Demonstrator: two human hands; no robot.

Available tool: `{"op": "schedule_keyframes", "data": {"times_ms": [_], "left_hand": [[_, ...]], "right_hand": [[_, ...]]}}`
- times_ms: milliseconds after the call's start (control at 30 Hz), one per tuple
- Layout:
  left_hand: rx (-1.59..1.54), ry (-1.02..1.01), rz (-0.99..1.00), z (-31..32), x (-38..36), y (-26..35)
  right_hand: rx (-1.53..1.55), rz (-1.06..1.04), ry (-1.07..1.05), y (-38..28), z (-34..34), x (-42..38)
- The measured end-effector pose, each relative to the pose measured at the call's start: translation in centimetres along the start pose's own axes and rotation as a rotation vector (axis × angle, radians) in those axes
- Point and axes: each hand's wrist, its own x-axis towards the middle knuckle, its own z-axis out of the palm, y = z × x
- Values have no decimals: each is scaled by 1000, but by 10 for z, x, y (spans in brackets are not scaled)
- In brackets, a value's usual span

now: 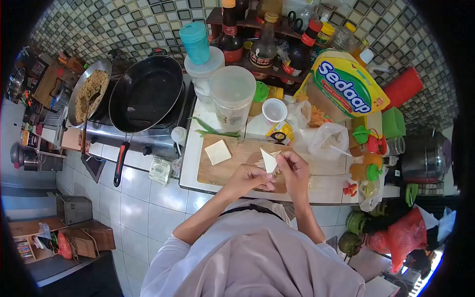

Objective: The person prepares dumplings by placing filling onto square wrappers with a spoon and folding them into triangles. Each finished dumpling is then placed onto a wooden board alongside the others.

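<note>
- Beige cloth, six o'clock.
- Left hand and right hand: both grips pinch the folded wrapper, centre, above the wooden cutting board.
- Square wrapper stack: nine o'clock from it.
- Uneven tugging could tear the thin folded wrapper.

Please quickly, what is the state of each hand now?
Left hand: closed, holding the white triangular piece.
Right hand: closed, holding the same piece.
</note>
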Motion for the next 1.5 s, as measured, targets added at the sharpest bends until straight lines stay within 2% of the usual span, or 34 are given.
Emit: {"op": "schedule_keyframes", "data": {"times_ms": [200, 300, 400, 467, 700, 867, 1067, 1300, 1400, 1467, 1500], "left_hand": [[22, 14, 18, -1, 0, -5], [66, -24, 91, -3, 0, -8], [-30, 43, 147, 5, 0, -1], [-116, 204, 185, 6, 1, 0], [-85, 196, 198, -5, -2, 0], [-87, 330, 246, -4, -4, -1], [-108, 373, 345, 0, -3, 4], [-124, 300, 319, -4, -1, 3], [-94, 399, 347, -3, 0, 9], [-7, 583, 432, -13, 2, 6], [-6, 582, 431, -17, 0, 8]], "right_hand": [[-16, -3, 1, -1, -1, 0], [-20, -5, -8, -5, 0, -1], [38, 48, -78, -10, 1, -1], [37, 16, -113, -8, 2, -1], [-50, 23, -140, -5, 1, -2], [-79, 42, -148, -5, 1, -4], [-120, 37, -158, -3, -1, -3], [-88, 46, -147, -9, 0, -2], [-132, 65, -154, -9, -3, 0], [-331, -11, -212, -12, -3, 1], [-331, -11, -211, -11, -2, 1]]}}
